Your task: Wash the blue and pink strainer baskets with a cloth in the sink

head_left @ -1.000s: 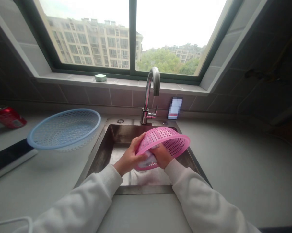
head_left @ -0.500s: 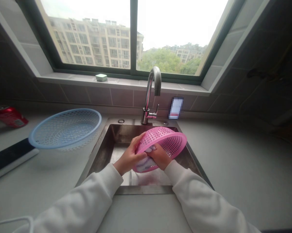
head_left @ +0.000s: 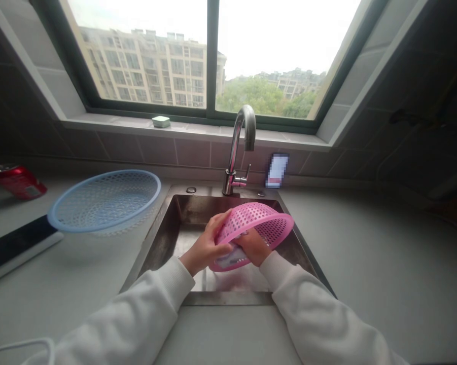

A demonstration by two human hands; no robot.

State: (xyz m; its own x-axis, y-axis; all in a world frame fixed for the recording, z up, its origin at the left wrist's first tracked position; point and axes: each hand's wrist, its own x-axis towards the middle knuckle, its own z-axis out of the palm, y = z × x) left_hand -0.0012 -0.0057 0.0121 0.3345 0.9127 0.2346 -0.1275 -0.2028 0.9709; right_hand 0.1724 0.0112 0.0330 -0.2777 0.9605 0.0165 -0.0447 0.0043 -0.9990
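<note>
Over the steel sink (head_left: 163, 238) I hold a pink perforated basket (head_left: 264, 223), tilted with its opening facing me and down. My left hand (head_left: 205, 247) grips the basket's left rim, fingers curled over its back. My right hand (head_left: 253, 247) is closed on a pale cloth (head_left: 228, 256) pressed against the inside of the basket. Both arms wear white sleeves.
A blue perforated basket (head_left: 104, 200) rests on the counter left of the sink. The chrome tap (head_left: 239, 147) stands behind the sink, not running. A red can (head_left: 17, 181) lies at far left, a dark flat slab (head_left: 15, 246) near it. A small green object (head_left: 161, 121) sits on the windowsill.
The pink basket has turned slightly and shifted a little left and down in my hands. My right hand with the cloth has moved a bit inside it.
</note>
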